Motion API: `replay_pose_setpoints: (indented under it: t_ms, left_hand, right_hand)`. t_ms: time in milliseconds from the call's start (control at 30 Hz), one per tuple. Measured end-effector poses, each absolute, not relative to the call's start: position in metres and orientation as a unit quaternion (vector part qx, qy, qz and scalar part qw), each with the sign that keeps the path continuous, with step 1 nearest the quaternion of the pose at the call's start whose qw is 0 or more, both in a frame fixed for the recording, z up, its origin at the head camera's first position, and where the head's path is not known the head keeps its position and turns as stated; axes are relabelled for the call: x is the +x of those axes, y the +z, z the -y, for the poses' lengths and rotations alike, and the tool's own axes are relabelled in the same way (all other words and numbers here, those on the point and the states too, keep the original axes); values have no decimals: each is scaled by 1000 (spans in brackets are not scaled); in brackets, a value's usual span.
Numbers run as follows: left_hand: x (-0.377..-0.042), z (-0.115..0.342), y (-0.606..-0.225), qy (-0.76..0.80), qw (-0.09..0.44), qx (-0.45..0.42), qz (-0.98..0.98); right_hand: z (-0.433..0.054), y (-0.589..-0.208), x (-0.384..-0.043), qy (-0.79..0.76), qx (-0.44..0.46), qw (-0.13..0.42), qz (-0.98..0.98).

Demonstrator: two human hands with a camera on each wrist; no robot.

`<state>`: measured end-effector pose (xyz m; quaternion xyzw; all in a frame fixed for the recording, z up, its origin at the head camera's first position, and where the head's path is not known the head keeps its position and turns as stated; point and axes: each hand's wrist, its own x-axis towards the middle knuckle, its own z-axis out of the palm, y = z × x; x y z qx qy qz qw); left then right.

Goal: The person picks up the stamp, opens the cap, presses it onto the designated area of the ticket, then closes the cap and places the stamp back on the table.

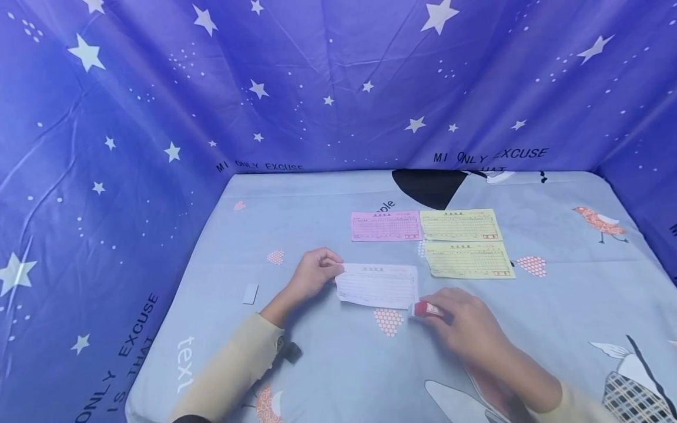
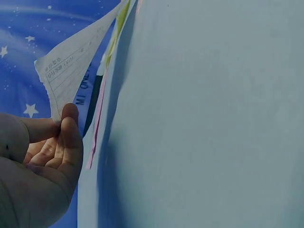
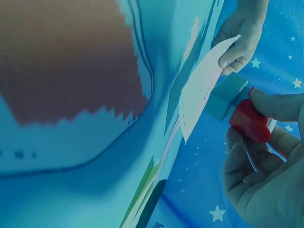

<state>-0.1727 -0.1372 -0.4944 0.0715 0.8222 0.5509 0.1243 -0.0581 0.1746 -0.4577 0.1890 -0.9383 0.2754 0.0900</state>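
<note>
My left hand (image 1: 315, 271) pinches the upper left corner of a white receipt slip (image 1: 376, 285) between thumb and fingers. In the left wrist view the slip (image 2: 71, 64) rises at a slant from that grip, its short side ragged. My right hand (image 1: 465, 320) holds a red stamp (image 1: 426, 309) between thumb and fingertips, beside the slip's lower right corner. The right wrist view shows the stamp's pale block end (image 3: 227, 97) pointing at the slip, overlapping its edge there.
Beyond the hands lie a pink slip (image 1: 385, 226) and two yellow slips, one further back (image 1: 460, 224) and one nearer (image 1: 469, 259), each with a small red boxed mark at lower right. A small pale rectangular piece (image 1: 250, 294) lies left. A starry blue curtain (image 1: 328, 70) encloses the table.
</note>
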Motion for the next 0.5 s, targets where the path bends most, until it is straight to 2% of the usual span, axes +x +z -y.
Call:
replay_pose_setpoints:
  t_ms: [233, 500]
  left_hand:
    - [-171, 129, -497, 555, 129, 69, -819]
    - [-169, 124, -501, 548, 135, 67, -823]
  right_hand:
    - [-180, -456, -69, 283, 164, 57, 943]
    - [-179, -455, -76, 266, 178, 55, 946]
